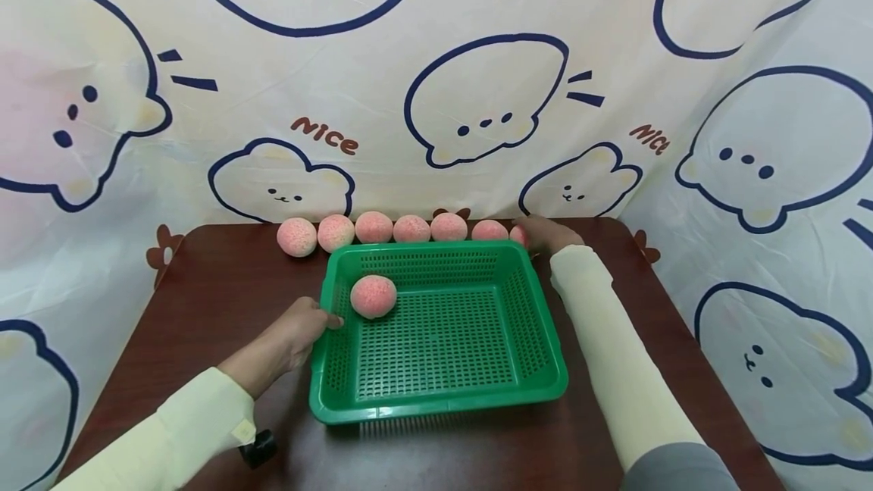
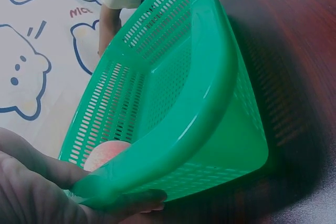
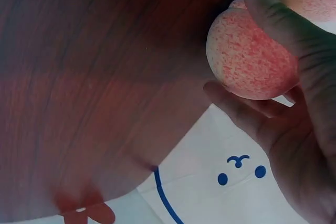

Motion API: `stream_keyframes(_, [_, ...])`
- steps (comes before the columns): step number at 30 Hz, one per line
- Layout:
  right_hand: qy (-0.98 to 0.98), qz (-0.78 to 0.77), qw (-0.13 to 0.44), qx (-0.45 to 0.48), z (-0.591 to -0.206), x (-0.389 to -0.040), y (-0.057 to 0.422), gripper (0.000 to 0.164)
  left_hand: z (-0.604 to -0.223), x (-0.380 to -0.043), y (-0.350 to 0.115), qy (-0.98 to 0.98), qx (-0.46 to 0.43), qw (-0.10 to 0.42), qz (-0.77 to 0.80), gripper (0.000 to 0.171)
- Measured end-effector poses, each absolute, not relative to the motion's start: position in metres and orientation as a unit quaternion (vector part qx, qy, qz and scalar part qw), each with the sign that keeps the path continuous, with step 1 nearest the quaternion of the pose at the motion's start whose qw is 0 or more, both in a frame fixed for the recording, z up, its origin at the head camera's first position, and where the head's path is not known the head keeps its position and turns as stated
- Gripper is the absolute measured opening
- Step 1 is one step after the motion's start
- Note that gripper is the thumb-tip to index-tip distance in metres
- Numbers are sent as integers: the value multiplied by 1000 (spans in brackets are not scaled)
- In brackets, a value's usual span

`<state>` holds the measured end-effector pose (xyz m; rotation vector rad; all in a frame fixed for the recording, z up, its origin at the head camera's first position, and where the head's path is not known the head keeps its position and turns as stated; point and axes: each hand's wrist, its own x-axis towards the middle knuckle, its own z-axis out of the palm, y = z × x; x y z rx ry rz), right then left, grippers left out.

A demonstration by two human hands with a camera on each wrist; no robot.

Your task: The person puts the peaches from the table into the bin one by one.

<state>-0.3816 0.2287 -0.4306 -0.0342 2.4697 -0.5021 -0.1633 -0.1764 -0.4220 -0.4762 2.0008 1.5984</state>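
Note:
A green plastic basket (image 1: 436,401) with slotted walls sits on the table, slightly tilted. My left hand (image 1: 305,328) grips its left rim, thumb over the edge and fingers outside beneath it, as the left wrist view shows. Inside the basket, near its far left corner, lies one pink peach (image 1: 373,296). My right hand (image 1: 551,234) reaches past the basket's far right corner and holds the peach (image 3: 252,53) at the right end of a row. In the right wrist view the thumb lies on one side of that peach and the fingers on the other.
Several more peaches (image 1: 373,227) stand in a line along the far edge of the dark brown table (image 1: 225,271), behind the basket. A cloth backdrop (image 1: 382,82) with cartoon drawings hangs behind and beside the table. A small black object (image 1: 259,448) is by the left sleeve.

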Motion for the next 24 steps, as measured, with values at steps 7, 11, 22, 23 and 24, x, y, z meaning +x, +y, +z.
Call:
stream_keyframes(7, [950, -164, 228, -137, -448, -391, 236, 41, -420, -163, -175, 741, -174, 261, 594, 50])
stream_keyframes(11, [949, -160, 233, -137, -450, -396, 236, 33, -420, -162, -175, 740, -176, 263, 593, 50])
stream_keyframes(22, [966, -128, 175, -142, -427, -389, 237, 45, -421, -161, -175, 738, -175, 262, 596, 48])
stream_keyframes(23, [966, -130, 172, -143, -425, -389, 238, 44, -421, -162, -175, 738, -174, 263, 596, 48])
stream_keyframes(24, [966, -131, 168, -149, -423, -389, 239, 44, -420, -162, -175, 738, -174, 263, 596, 48])
